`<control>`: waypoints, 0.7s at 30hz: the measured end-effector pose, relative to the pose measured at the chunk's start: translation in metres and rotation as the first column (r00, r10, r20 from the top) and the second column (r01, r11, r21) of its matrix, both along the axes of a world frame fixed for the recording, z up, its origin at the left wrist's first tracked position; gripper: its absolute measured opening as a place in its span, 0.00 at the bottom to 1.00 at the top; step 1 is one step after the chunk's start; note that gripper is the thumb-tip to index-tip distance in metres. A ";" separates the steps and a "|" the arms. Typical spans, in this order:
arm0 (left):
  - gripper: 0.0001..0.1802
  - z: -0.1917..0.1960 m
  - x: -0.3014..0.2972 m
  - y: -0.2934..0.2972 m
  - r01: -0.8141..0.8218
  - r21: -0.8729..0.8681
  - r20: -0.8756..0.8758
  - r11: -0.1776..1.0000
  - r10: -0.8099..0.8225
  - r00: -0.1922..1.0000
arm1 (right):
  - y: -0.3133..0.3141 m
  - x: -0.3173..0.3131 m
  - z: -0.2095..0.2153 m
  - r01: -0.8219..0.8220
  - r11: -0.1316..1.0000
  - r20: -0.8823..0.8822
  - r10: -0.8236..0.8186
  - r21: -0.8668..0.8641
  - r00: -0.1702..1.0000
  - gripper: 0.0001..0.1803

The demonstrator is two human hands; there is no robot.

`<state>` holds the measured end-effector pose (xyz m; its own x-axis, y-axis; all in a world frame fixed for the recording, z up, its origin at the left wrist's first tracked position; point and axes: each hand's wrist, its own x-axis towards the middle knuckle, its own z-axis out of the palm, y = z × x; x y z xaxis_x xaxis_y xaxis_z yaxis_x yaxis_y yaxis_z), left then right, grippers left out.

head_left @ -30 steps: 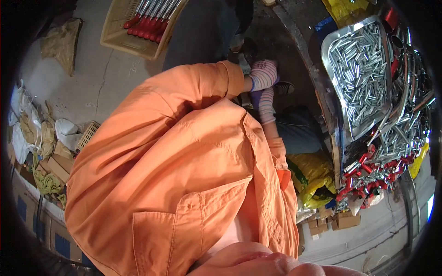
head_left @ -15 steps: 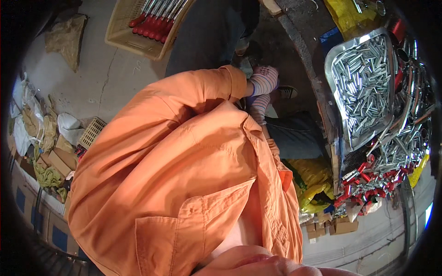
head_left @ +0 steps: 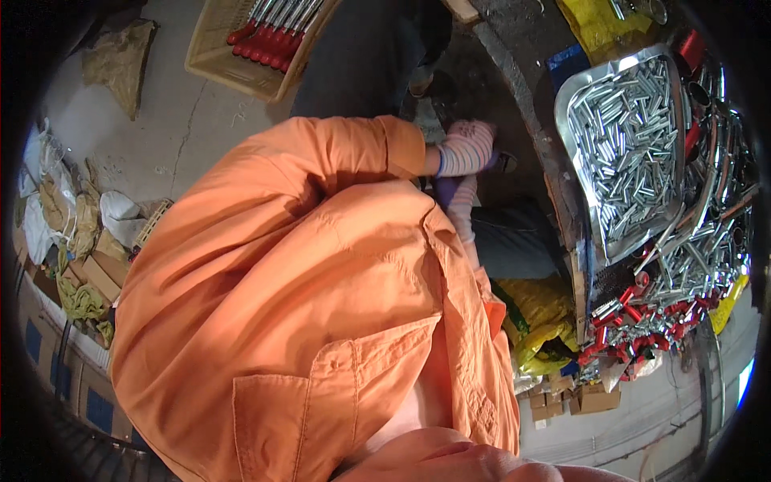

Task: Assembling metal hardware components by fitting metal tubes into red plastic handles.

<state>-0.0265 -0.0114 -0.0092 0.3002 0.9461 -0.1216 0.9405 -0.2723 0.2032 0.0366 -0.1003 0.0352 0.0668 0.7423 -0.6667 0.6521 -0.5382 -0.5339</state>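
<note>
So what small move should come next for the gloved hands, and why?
Probably lift the upper gloved hand clear of the body. Both it and the lower gloved hand sit low by the dark bench edge, partly hidden by the orange sleeve, away from the tray of metal tubes.

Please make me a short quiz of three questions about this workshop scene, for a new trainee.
1. True or false: the metal tray is filled with red handles.
2. What lies in the yellow basket? A) tools with red handles B) cardboard boxes C) silver tubes
3. Fill in: the hand at the end of the orange sleeve wears a ____ glove.
Key: 1 false, it holds silver tubes; 2 A; 3 striped.
</note>
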 end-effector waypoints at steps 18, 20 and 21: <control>0.13 0.036 -0.005 0.010 -0.082 -0.386 0.305 0.919 0.211 0.929 | 0.003 0.008 -0.036 -0.293 0.929 0.218 0.341 -0.225 0.914 0.26; 0.13 0.010 -0.002 0.011 -0.044 -0.211 0.292 0.976 0.106 0.950 | 0.013 -0.002 -0.052 -0.275 0.903 0.393 0.396 -0.329 0.830 0.32; 0.13 0.003 -0.002 0.007 -0.068 -0.261 0.279 0.963 0.142 0.950 | 0.012 -0.001 -0.052 -0.307 0.892 0.354 0.420 -0.332 0.836 0.27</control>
